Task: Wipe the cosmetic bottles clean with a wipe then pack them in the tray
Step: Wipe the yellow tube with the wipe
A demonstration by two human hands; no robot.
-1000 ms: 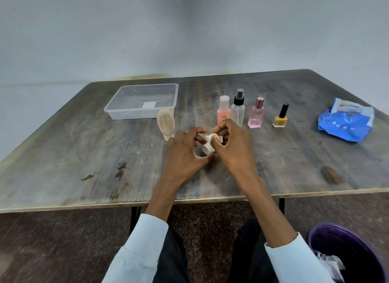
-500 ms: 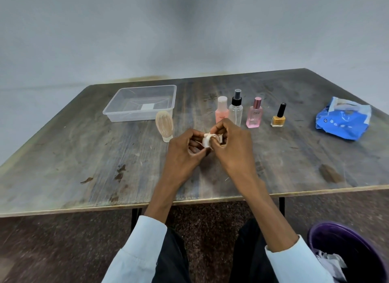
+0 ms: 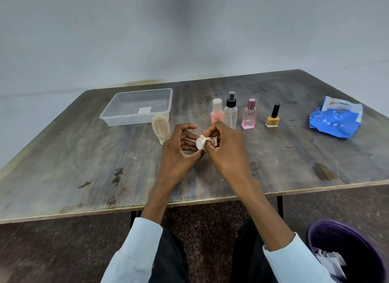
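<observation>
Above the desk [image 3: 84, 156] centre, I noted both grips engaged: left hand [image 3: 179, 154] held a small white bottle [image 3: 200, 143]; right hand [image 3: 227, 152] pinched the wipe [image 3: 211, 140] round it. Behind stood four bottles [image 3: 230, 114] beside the tray [image 3: 136, 108].

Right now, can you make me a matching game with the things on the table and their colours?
Things:
1. nail polish bottle
2. wipes packet
3. tray
4. spray bottle's cap

Colours:
A. black
B. see-through
C. yellow
D. blue

Right pairs: 1-C, 2-D, 3-B, 4-A
</observation>
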